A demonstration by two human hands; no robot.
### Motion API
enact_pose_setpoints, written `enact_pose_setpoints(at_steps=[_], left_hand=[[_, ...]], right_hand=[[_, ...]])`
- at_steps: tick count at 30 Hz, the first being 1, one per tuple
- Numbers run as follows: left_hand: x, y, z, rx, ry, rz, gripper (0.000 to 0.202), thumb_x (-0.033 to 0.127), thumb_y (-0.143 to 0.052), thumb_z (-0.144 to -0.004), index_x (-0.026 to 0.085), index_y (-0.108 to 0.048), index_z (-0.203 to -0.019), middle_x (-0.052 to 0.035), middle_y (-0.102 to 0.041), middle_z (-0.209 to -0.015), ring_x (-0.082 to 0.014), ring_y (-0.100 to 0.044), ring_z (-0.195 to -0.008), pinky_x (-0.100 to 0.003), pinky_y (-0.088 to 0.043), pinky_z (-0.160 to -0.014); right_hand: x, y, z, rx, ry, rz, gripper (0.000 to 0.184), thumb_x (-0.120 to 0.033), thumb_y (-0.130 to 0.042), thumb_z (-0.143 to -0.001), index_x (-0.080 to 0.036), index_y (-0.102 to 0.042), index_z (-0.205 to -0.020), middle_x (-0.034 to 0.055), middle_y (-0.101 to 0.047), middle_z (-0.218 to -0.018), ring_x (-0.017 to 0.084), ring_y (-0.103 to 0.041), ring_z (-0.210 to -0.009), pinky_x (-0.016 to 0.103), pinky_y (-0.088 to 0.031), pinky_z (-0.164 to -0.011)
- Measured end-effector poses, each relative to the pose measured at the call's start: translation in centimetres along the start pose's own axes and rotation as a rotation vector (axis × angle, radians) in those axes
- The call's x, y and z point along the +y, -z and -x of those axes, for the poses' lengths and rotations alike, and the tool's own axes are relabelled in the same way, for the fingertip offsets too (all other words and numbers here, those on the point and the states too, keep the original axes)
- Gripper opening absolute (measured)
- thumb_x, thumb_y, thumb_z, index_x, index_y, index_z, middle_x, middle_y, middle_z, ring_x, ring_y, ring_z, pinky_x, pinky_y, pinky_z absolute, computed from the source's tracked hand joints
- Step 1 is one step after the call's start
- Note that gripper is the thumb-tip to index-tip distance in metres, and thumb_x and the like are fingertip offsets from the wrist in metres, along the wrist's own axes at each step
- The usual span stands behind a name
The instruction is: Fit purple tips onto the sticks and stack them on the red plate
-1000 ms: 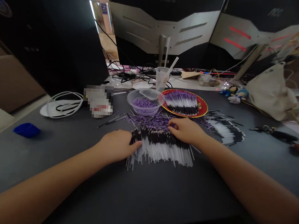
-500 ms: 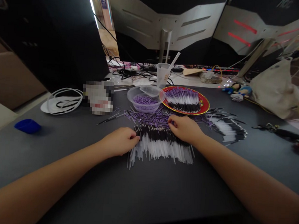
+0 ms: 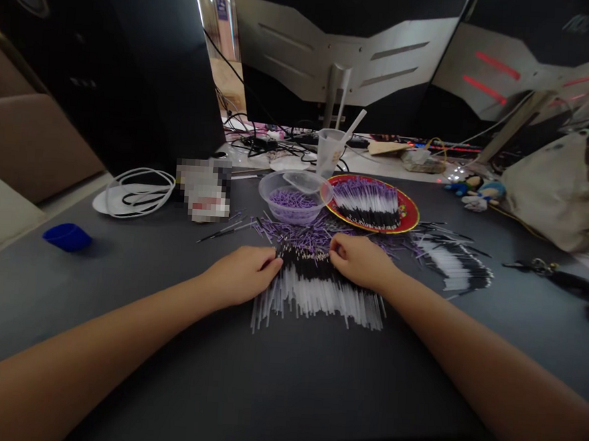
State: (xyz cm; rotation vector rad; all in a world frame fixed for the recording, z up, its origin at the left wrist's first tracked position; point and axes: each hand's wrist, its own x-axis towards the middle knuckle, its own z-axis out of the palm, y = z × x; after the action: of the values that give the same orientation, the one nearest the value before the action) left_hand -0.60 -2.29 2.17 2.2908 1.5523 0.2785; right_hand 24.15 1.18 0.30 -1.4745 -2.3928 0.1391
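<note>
A flat heap of thin black-and-white sticks (image 3: 320,292) lies on the dark table before me. My left hand (image 3: 241,274) rests on the heap's left end, fingers curled and pressed on the sticks. My right hand (image 3: 359,259) sits at the heap's upper right, fingertips pinched among the sticks and the loose purple caps (image 3: 303,234) scattered just beyond. What the pinch holds is too small to make out.
A clear bowl (image 3: 294,204) of purple caps and a red plate (image 3: 409,217) of finished sticks stand behind the heap. Another stick pile (image 3: 454,260) lies right. A blue cap (image 3: 67,236), a white mask (image 3: 136,194), a cup (image 3: 330,149), monitors and a white bag (image 3: 556,190) ring the table.
Both hands have drawn slightly closer together over the heap, the left sliding right along the sticks. The camera has shifted a little to the left.
</note>
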Motion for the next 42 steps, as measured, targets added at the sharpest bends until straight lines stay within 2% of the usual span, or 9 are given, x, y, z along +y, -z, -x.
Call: enact_pose_setpoints(at_steps=[6,11,14,18,23,27,31,38,42], left_hand=[[-0.1,-0.2,0.0,0.114,-0.045,0.156,0.027,0.037,-0.044,-0.087,0.019,-0.043,-0.067,0.0045,-0.047,-0.057,-0.0097,-0.040,-0.052,-0.023,-0.029,-0.050],[-0.1,-1.1,0.1,0.088,-0.150,0.252,0.016,0.026,-0.053,-0.080,0.017,-0.049,-0.067,0.0054,-0.050,-0.057,-0.0076,-0.042,-0.053,-0.020,-0.032,-0.051],[0.1,-1.2,0.3,0.122,-0.168,0.317,0.013,0.024,-0.054,-0.080,0.018,-0.059,-0.090,0.0063,-0.052,-0.059,-0.0072,-0.044,-0.052,-0.019,-0.036,-0.051],[0.3,-1.2,0.5,0.174,-0.190,0.343,0.021,0.026,-0.051,-0.084,0.020,-0.065,-0.099,0.0035,-0.063,-0.068,-0.0071,-0.052,-0.053,-0.019,-0.042,-0.053],[0.3,-1.6,0.3,0.185,-0.226,0.440,0.027,0.029,-0.044,-0.091,0.018,-0.063,-0.106,-0.0018,-0.071,-0.086,-0.0089,-0.062,-0.058,-0.019,-0.049,-0.056],[0.2,-1.7,0.3,0.274,-0.282,0.397,0.031,0.027,-0.042,-0.093,0.017,-0.059,-0.116,-0.0042,-0.071,-0.096,-0.0078,-0.061,-0.057,-0.020,-0.051,-0.060],[0.2,-1.7,0.7,0.336,-0.369,0.311,0.027,0.029,-0.050,-0.091,0.019,-0.063,-0.113,-0.0036,-0.070,-0.098,-0.0094,-0.063,-0.066,-0.021,-0.051,-0.066],[0.1,-1.7,1.1,0.510,-0.561,0.059,0.021,0.026,-0.053,-0.090,0.020,-0.067,-0.104,-0.0067,-0.063,-0.094,-0.0152,-0.057,-0.085,-0.027,-0.047,-0.074],[0.1,-1.6,1.0,0.452,-0.570,0.035,0.020,0.025,-0.049,-0.092,0.017,-0.064,-0.102,-0.0052,-0.066,-0.085,-0.0147,-0.058,-0.078,-0.028,-0.047,-0.073]], right_hand=[[-0.3,1.2,0.8,0.064,0.062,-0.157,0.002,-0.020,-0.051,-0.080,-0.019,-0.052,-0.079,0.0023,-0.059,-0.075,0.014,-0.051,-0.064,0.027,-0.034,-0.058],[-0.9,1.7,1.4,0.061,0.168,-0.283,0.025,-0.013,-0.045,-0.083,-0.020,-0.057,-0.104,0.0044,-0.065,-0.090,0.016,-0.058,-0.077,0.029,-0.041,-0.069],[-1.5,1.8,1.7,0.067,0.207,-0.338,0.024,-0.014,-0.044,-0.086,-0.020,-0.062,-0.101,0.0050,-0.067,-0.098,0.017,-0.059,-0.086,0.030,-0.043,-0.077],[-2.1,1.8,2.1,0.003,0.108,-0.449,0.023,-0.020,-0.050,-0.085,-0.021,-0.060,-0.106,0.0025,-0.068,-0.094,0.011,-0.057,-0.063,0.026,-0.044,-0.063],[-2.6,1.5,2.2,0.017,0.043,-0.559,0.016,-0.017,-0.051,-0.082,-0.021,-0.058,-0.096,0.0019,-0.068,-0.092,0.011,-0.059,-0.062,0.025,-0.043,-0.058],[-3.3,1.8,2.3,0.007,0.044,-0.630,0.013,-0.024,-0.051,-0.086,-0.020,-0.059,-0.096,0.0014,-0.067,-0.082,0.010,-0.058,-0.058,0.025,-0.043,-0.056],[-4.0,2.1,2.5,0.142,0.076,-0.594,0.015,-0.028,-0.055,-0.086,-0.020,-0.065,-0.092,0.0032,-0.067,-0.084,0.014,-0.061,-0.072,0.027,-0.046,-0.063],[-4.9,2.0,3.1,0.071,-0.135,-1.084,0.018,-0.035,-0.052,-0.089,-0.021,-0.054,-0.100,0.0053,-0.069,-0.097,0.008,-0.059,-0.046,0.023,-0.046,-0.043],[-5.1,2.4,3.0,0.073,-0.109,-1.174,0.017,-0.036,-0.055,-0.088,-0.021,-0.056,-0.095,0.0042,-0.068,-0.099,0.006,-0.058,-0.044,0.022,-0.045,-0.040]])
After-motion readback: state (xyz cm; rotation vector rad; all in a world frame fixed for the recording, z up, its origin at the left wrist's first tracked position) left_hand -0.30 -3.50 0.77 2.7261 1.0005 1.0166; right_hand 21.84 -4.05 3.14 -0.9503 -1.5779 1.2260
